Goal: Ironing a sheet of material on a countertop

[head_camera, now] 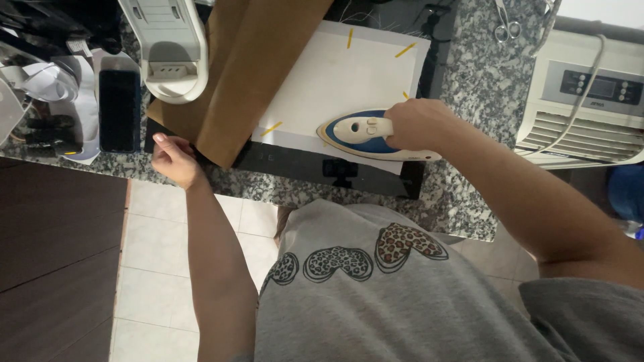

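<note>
Grey shirt (402, 302) lowest; R hand (419, 124) gripped iron (365, 134) (nose pointing left, toward brown paper (248, 74)), L hand (173, 159) curled loosely at paper's edge, holding nothing clearly.

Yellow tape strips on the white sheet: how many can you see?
4. One at the top edge, one near the top right corner, one on the right edge just above the right hand, one at the lower left. The iron may hide more.

We count one blue-and-white iron (362, 134), one white sheet (335, 80) with four yellow tape strips (271, 129), one brown paper (248, 67), one pair of scissors (508, 23).
</note>
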